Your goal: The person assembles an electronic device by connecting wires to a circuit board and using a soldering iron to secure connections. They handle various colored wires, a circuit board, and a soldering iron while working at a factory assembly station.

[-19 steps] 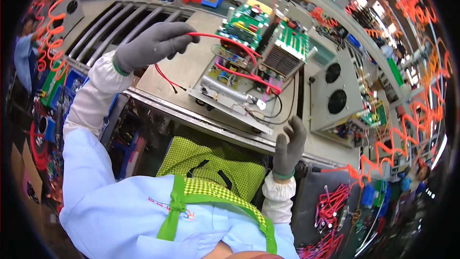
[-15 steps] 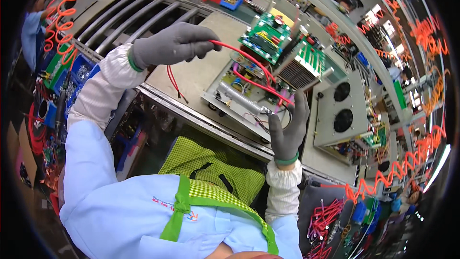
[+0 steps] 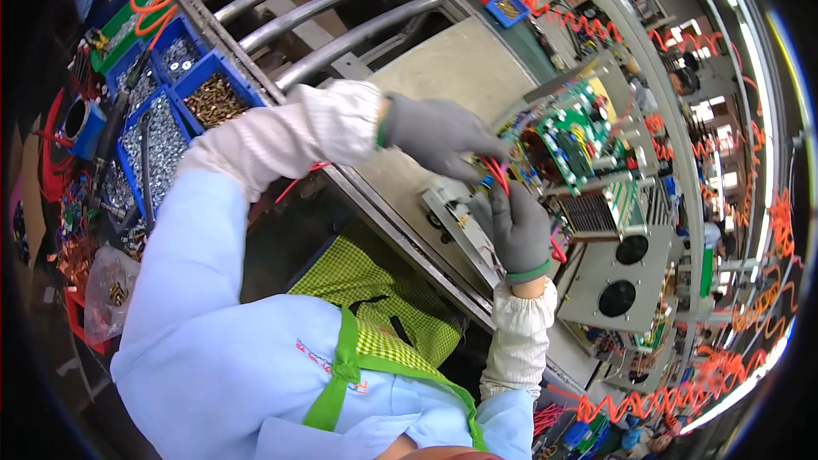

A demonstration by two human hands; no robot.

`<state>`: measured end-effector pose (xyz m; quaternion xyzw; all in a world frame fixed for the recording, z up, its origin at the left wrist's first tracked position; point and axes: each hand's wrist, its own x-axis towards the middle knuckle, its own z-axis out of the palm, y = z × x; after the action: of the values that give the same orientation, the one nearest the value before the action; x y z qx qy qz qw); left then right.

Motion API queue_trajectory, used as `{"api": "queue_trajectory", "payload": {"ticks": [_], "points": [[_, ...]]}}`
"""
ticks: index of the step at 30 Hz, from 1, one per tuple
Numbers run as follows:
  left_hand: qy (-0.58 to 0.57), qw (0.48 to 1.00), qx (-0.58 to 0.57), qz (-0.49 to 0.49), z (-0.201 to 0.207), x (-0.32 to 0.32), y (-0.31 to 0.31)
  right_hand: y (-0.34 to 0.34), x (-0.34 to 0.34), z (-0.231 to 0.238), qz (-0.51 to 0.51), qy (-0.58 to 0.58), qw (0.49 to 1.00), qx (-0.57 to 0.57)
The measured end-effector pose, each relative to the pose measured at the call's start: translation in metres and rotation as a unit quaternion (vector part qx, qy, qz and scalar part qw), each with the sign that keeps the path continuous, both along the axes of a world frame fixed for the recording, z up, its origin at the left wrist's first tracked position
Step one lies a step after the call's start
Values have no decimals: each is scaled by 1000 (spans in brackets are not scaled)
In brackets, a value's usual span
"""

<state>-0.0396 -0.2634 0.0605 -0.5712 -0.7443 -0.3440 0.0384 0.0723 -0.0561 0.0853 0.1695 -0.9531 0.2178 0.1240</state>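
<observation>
My left hand [image 3: 439, 138], in a grey glove, reaches over the open metal chassis [image 3: 464, 228] with its fingers closed on red cable [image 3: 494, 173]. Close below it, my gloved right hand [image 3: 521, 228] pinches the same cable, its fingertips nearly meeting the left ones. Behind the hands stands a green circuit board [image 3: 573, 138] with coils and parts on it. A finned heat sink [image 3: 590, 216] sits to the right of my right hand. Both hands hide much of the chassis inside and the cable's ends.
Blue bins [image 3: 213, 94] of screws and washers stand at the left. Metal rollers [image 3: 341, 30] run along the far left. A grey panel with two black fans [image 3: 615, 281] stands at the right. Orange coiled hoses [image 3: 630, 400] hang around the bench.
My left hand has brought the red cable over to my right hand. My right hand, spread before, has closed on it. The whole view has swung, showing more of the bins.
</observation>
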Motion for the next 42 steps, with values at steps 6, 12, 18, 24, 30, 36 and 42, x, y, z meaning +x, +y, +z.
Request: {"api": "queue_trajectory", "payload": {"ticks": [6,12,18,24,30,36,42], "points": [[-23,997,51,-61,-23,-27,26,-2,-24,-10,-48,23,998,38],[-58,981,122,140,-69,-99,31,4,-4,-13,-115,159,979,63],[-152,960,120,204,-116,-138,42,25,87,-66,-24,92,995,39],[-298,855,407,122,-125,-132,54,24,112,-75,-88,-27,995,22],[-520,779,326,-126,28,19,51,31,103,-43,-109,-11,973,-205],[-523,663,400,-356,78,127,111,4,124,-43,1,-61,935,-349],[-476,616,541,-317,113,156,151,67,260,-37,-118,-191,778,-586]]}}
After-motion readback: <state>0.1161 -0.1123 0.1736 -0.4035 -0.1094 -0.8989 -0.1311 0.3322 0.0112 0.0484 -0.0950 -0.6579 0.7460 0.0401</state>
